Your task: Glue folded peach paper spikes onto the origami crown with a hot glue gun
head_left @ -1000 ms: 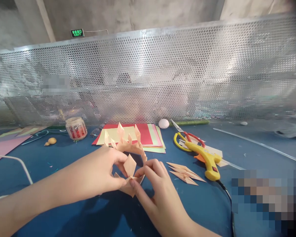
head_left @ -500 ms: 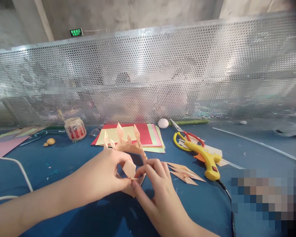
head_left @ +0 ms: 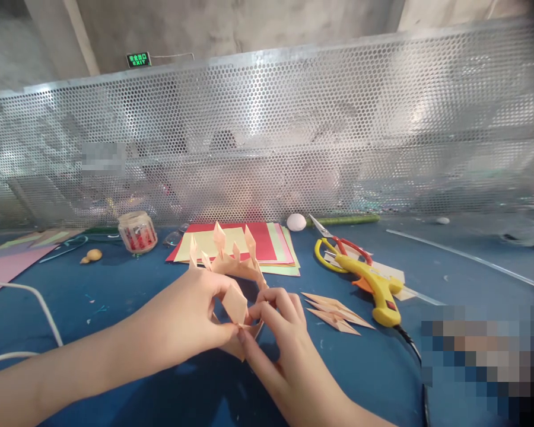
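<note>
Currently my left hand [head_left: 193, 308] is pinching the diamond [head_left: 235, 305], fingers nearly closed; my right hand [head_left: 289, 341] is gripping the crown [head_left: 238, 270], fingertips curled. I'm holding it at near centre, left of the spikes [head_left: 335, 306]. Even pressure should be helping the diamond seat straight.

1 head-worn view faces forward, down across the near table [head_left: 365, 362].
</note>
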Demonstrator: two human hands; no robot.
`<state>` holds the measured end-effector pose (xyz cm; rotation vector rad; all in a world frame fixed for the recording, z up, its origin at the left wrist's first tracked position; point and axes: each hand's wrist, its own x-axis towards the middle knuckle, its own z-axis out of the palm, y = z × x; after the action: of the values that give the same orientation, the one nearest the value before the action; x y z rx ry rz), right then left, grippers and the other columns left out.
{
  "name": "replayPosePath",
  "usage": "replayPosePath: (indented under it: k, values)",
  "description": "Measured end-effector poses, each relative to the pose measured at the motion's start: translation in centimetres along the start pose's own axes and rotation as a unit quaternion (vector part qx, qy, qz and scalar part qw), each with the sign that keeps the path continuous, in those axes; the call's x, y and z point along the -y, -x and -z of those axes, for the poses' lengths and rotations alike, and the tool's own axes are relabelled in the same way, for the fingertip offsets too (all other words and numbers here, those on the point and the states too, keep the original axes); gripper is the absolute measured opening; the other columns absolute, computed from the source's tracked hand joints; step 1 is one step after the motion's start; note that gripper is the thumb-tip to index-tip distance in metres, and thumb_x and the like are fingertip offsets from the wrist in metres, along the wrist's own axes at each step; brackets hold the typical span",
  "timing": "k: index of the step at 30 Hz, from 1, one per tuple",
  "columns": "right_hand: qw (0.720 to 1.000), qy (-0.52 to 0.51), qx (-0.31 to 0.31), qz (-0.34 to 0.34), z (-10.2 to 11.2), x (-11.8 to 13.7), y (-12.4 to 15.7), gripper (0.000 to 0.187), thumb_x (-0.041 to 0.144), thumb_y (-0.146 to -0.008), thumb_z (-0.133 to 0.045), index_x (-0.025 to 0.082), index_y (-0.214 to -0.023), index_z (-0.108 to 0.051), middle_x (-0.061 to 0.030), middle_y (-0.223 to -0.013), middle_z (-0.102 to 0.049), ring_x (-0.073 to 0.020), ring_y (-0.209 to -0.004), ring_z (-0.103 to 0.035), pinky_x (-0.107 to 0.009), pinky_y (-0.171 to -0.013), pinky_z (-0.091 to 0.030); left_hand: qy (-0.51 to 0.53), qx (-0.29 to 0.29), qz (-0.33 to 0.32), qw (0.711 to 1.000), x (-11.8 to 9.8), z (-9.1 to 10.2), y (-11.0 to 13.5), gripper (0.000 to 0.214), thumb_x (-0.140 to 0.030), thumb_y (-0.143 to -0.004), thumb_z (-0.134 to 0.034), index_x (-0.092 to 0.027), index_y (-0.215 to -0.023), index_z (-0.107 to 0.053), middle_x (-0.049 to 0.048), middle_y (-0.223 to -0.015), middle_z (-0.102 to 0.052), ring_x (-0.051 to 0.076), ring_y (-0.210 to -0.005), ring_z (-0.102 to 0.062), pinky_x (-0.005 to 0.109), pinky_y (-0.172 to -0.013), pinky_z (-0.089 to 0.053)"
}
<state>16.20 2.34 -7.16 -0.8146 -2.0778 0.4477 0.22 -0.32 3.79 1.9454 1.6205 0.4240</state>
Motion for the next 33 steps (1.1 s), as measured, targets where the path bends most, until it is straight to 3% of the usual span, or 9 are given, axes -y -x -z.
replayPosePath:
  k: [10,13,16,21,23,27,33]
  values:
    - [1.000,-0.009,0.017,-0.003,0.2,0.2,0.1,0.006,0.019,-0.092,-0.051,0.025,-0.092,-0.051,-0.0051,-0.100,-0.052,-0.0217,-0.092,-0.053,-0.045,-0.081,-0.051,-0.002,0.005,0.009,1.000,-0.4,0.3,0.1,0.003,-0.020,-0.069,-0.063,-0.020,-0.065,-0.065,-0.0046,-0.087,-0.064,0.005,-0.051,-0.035,0.021,-0.051,-0.029]
    - [1.000,-0.012,0.016,0.000,0.1,0.2,0.1,0.006,0.019,-0.092,-0.050,0.025,-0.092,-0.051,-0.0051,-0.099,-0.052,-0.0214,-0.091,-0.053,-0.044,-0.080,-0.051,-0.026,-0.003,0.010,1.000,-0.6,0.4,0.2,0.002,-0.022,-0.069,-0.066,-0.022,-0.067,-0.067,-0.0060,-0.069,-0.057,0.007,-0.050,-0.039,0.022,-0.051,-0.029]
    - [1.000,-0.013,0.009,0.005,0.1,0.3,0.1,0.007,0.018,-0.092,-0.050,0.025,-0.091,-0.050,-0.0046,-0.099,-0.052,-0.0209,-0.090,-0.053,-0.043,-0.080,-0.051,-0.046,-0.007,0.017,0.999,-0.8,0.6,0.3,0.004,-0.023,-0.071,-0.064,-0.023,-0.071,-0.069,-0.0079,-0.048,-0.038,0.010,-0.049,-0.042,0.022,-0.050,-0.028]
    - [1.000,-0.016,0.009,0.008,0.2,0.3,0.0,0.009,0.017,-0.091,-0.050,0.025,-0.091,-0.049,-0.0036,-0.099,-0.053,-0.0209,-0.090,-0.053,-0.043,-0.079,-0.052,-0.048,-0.008,0.012,0.999,-0.6,0.4,0.4,0.010,-0.024,-0.074,-0.057,-0.022,-0.072,-0.067,-0.0085,-0.048,-0.033,0.010,-0.048,-0.041,0.021,-0.047,-0.026]
    - [1.000,-0.016,0.015,0.005,0.2,0.3,0.0,0.009,0.017,-0.091,-0.050,0.025,-0.091,-0.049,-0.0038,-0.100,-0.053,-0.0211,-0.091,-0.053,-0.043,-0.080,-0.051,-0.045,-0.010,0.001,0.999,-0.4,0.2,0.3,0.010,-0.024,-0.074,-0.056,-0.022,-0.071,-0.065,-0.0082,-0.050,-0.036,0.009,-0.047,-0.040,0.021,-0.047,-0.026]
    - [0.999,-0.020,0.027,0.004,0.2,0.2,0.0,0.009,0.017,-0.091,-0.050,0.025,-0.093,-0.051,-0.0043,-0.101,-0.053,-0.0211,-0.091,-0.052,-0.043,-0.081,-0.051,-0.041,-0.010,-0.018,0.999,0.1,0.0,0.2,0.010,-0.022,-0.073,-0.056,-0.021,-0.070,-0.065,-0.0052,-0.067,-0.057,0.007,-0.050,-0.041,0.021,-0.049,-0.030]
    - [0.999,-0.023,0.024,0.006,0.1,0.3,0.0,0.009,0.016,-0.091,-0.050,0.025,-0.093,-0.051,-0.0046,-0.100,-0.053,-0.0212,-0.090,-0.052,-0.043,-0.080,-0.051,-0.040,-0.012,-0.027,0.999,0.4,-0.1,0.0,0.009,-0.023,-0.075,-0.056,-0.021,-0.071,-0.064,-0.0047,-0.068,-0.059,0.008,-0.050,-0.046,0.021,-0.050,-0.032]
